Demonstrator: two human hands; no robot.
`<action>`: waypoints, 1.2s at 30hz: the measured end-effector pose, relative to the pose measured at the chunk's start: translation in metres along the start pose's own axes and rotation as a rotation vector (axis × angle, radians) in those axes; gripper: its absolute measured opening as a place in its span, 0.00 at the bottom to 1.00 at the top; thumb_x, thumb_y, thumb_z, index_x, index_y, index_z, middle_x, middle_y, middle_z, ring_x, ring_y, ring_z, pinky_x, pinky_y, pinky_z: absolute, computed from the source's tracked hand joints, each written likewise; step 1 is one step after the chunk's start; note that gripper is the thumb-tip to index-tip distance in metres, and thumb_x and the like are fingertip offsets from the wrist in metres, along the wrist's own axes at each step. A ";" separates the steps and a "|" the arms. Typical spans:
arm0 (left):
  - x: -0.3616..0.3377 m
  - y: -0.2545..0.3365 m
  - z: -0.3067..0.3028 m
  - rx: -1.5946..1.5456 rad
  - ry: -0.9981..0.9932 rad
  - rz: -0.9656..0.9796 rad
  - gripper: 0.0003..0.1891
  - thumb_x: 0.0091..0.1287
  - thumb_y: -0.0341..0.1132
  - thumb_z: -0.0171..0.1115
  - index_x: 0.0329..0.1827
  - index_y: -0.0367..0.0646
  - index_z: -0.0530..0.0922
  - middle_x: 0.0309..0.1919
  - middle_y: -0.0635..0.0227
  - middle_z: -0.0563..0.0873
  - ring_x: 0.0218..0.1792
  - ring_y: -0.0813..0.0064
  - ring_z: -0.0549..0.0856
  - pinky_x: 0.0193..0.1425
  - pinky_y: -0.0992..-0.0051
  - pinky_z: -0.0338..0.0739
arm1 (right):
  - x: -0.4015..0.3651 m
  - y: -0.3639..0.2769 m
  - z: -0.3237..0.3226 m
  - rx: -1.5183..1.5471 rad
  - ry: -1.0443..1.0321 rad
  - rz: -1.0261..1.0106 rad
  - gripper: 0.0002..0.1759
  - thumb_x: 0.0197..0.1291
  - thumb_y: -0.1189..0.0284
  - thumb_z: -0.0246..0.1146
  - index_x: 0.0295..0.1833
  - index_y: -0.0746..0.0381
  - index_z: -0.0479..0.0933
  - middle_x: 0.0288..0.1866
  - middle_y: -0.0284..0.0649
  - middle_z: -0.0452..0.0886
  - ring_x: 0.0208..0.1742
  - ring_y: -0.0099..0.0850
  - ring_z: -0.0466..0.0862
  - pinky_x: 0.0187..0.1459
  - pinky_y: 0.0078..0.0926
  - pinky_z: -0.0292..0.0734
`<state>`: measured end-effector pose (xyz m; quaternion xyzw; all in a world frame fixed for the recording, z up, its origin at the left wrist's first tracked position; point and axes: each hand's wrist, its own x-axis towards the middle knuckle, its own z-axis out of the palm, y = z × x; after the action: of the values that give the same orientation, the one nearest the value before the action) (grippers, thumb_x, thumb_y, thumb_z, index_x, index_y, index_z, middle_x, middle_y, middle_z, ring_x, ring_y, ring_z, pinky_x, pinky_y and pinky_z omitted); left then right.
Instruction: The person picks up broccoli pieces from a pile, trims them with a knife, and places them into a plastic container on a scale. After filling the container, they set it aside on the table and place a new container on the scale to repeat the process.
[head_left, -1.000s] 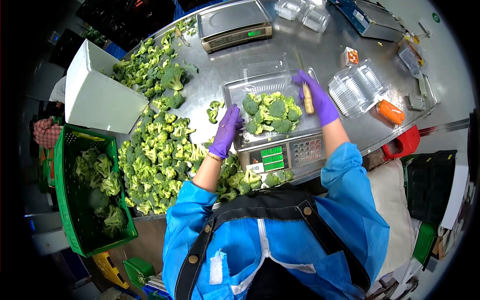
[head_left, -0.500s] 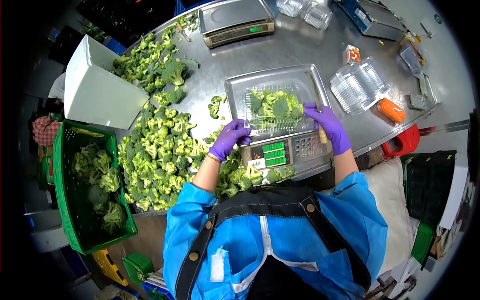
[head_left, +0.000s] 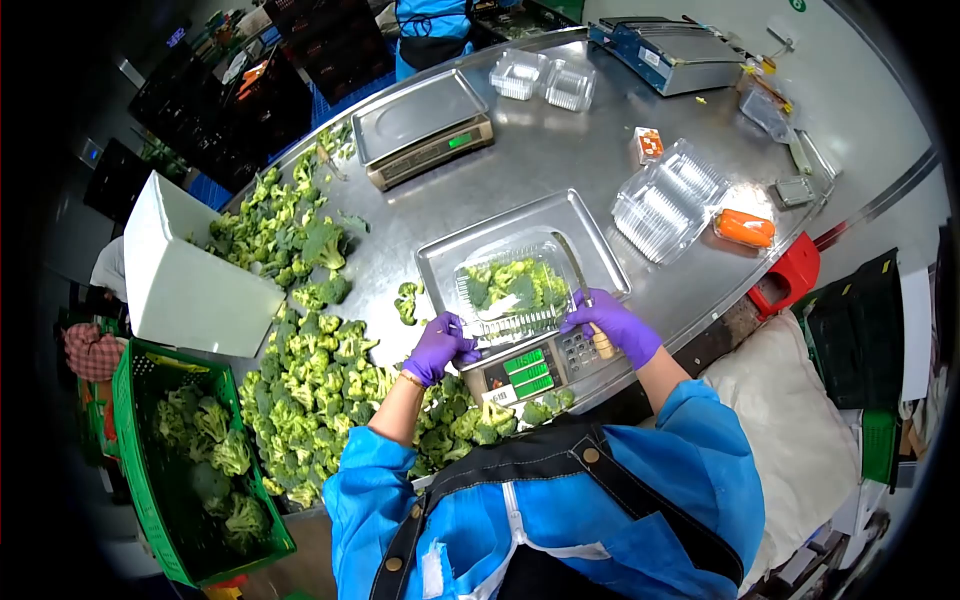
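A clear plastic clamshell box (head_left: 553, 262) with broccoli florets (head_left: 520, 284) inside rests on the steel pan (head_left: 597, 262) of a digital scale. Its clear top appears to lie over the florets. My left hand (head_left: 440, 348), in a purple glove, has its fingers closed at the box's near left corner. At the near right side, my gloved right hand (head_left: 618, 328) is closed around a knife with a wooden handle (head_left: 601, 342), its blade pointing away past the box. The right fingertips also touch the box edge. Green digits light the scale display (head_left: 529, 373).
Loose broccoli (head_left: 310, 400) covers the table's left side beside a tipped white bin (head_left: 200, 275) and a green crate (head_left: 140, 450). A second scale (head_left: 420, 115) stands farther back. Empty clamshells (head_left: 668, 205), an orange packet (head_left: 745, 228) and a sealing machine (head_left: 665, 55) are rightward.
The head view has tilted up, bringing a person in blue into sight at the back. My left fingers have come in against the box corner, and its clear top shows more plainly over the florets.
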<state>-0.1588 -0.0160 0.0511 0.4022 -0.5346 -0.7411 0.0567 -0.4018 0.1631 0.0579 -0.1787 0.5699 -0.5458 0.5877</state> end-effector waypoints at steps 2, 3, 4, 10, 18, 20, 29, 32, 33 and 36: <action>0.000 0.005 0.002 0.077 0.004 -0.020 0.12 0.55 0.15 0.57 0.38 0.35 0.66 0.24 0.58 0.81 0.23 0.66 0.85 0.24 0.74 0.82 | 0.003 0.006 0.000 -0.002 0.015 -0.012 0.11 0.47 0.79 0.62 0.35 0.63 0.67 0.26 0.44 0.80 0.17 0.23 0.76 0.17 0.16 0.69; -0.001 0.009 0.004 0.116 0.008 -0.018 0.13 0.55 0.14 0.56 0.38 0.36 0.64 0.23 0.57 0.81 0.23 0.65 0.85 0.23 0.73 0.82 | 0.005 0.008 0.000 -0.006 0.027 -0.017 0.12 0.47 0.80 0.61 0.36 0.63 0.66 0.27 0.48 0.81 0.16 0.22 0.75 0.16 0.16 0.68; 0.001 0.007 0.002 0.150 -0.012 -0.012 0.13 0.55 0.14 0.57 0.38 0.37 0.64 0.24 0.57 0.81 0.22 0.67 0.84 0.22 0.74 0.81 | 0.007 0.010 0.000 0.005 0.049 -0.015 0.13 0.45 0.82 0.62 0.35 0.63 0.65 0.25 0.47 0.80 0.15 0.23 0.74 0.15 0.16 0.67; 0.019 0.043 0.004 0.091 -0.032 0.180 0.13 0.55 0.17 0.59 0.41 0.36 0.67 0.25 0.62 0.81 0.24 0.72 0.84 0.26 0.77 0.80 | 0.014 -0.001 -0.002 0.040 0.126 -0.087 0.13 0.43 0.85 0.60 0.33 0.62 0.65 0.24 0.46 0.79 0.14 0.24 0.73 0.16 0.18 0.67; 0.042 0.065 0.007 -0.002 -0.073 0.189 0.12 0.56 0.18 0.59 0.41 0.36 0.68 0.27 0.62 0.81 0.25 0.72 0.84 0.31 0.77 0.82 | 0.028 -0.022 -0.019 0.215 0.136 -0.127 0.09 0.51 0.77 0.61 0.39 0.63 0.69 0.30 0.48 0.81 0.16 0.21 0.72 0.19 0.18 0.71; 0.049 0.039 0.004 -0.045 -0.071 0.097 0.13 0.57 0.16 0.58 0.41 0.36 0.67 0.28 0.61 0.81 0.25 0.70 0.84 0.31 0.75 0.83 | 0.027 -0.013 -0.019 0.185 0.129 -0.011 0.07 0.52 0.76 0.61 0.36 0.64 0.71 0.31 0.48 0.82 0.16 0.19 0.72 0.18 0.15 0.70; 0.044 0.029 0.006 -0.092 -0.054 0.024 0.13 0.58 0.13 0.52 0.42 0.37 0.65 0.23 0.62 0.78 0.23 0.67 0.84 0.33 0.70 0.85 | 0.043 0.006 -0.026 0.170 0.103 0.069 0.05 0.51 0.80 0.61 0.33 0.65 0.71 0.28 0.48 0.81 0.22 0.26 0.81 0.21 0.18 0.73; 0.043 0.031 0.007 -0.056 -0.040 0.034 0.13 0.58 0.13 0.53 0.41 0.37 0.65 0.24 0.63 0.78 0.23 0.67 0.84 0.33 0.70 0.85 | 0.043 0.005 -0.022 0.182 0.133 0.057 0.07 0.50 0.81 0.61 0.33 0.63 0.69 0.26 0.43 0.78 0.24 0.29 0.82 0.22 0.20 0.74; 0.043 0.031 0.007 -0.055 -0.042 0.034 0.13 0.58 0.13 0.53 0.41 0.37 0.65 0.24 0.63 0.78 0.23 0.67 0.84 0.33 0.70 0.85 | 0.042 0.004 -0.020 0.191 0.138 0.062 0.09 0.49 0.82 0.62 0.32 0.61 0.68 0.26 0.40 0.77 0.25 0.29 0.82 0.21 0.21 0.73; 0.045 0.025 0.005 -0.071 -0.030 0.045 0.12 0.58 0.14 0.54 0.41 0.36 0.66 0.24 0.64 0.78 0.22 0.68 0.83 0.32 0.71 0.84 | 0.038 0.000 -0.011 0.131 0.208 0.010 0.11 0.47 0.83 0.62 0.33 0.61 0.67 0.28 0.42 0.77 0.25 0.32 0.83 0.19 0.23 0.75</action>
<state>-0.2010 -0.0457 0.0488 0.3767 -0.5175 -0.7642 0.0794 -0.4208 0.1356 0.0368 -0.0795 0.5919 -0.5944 0.5386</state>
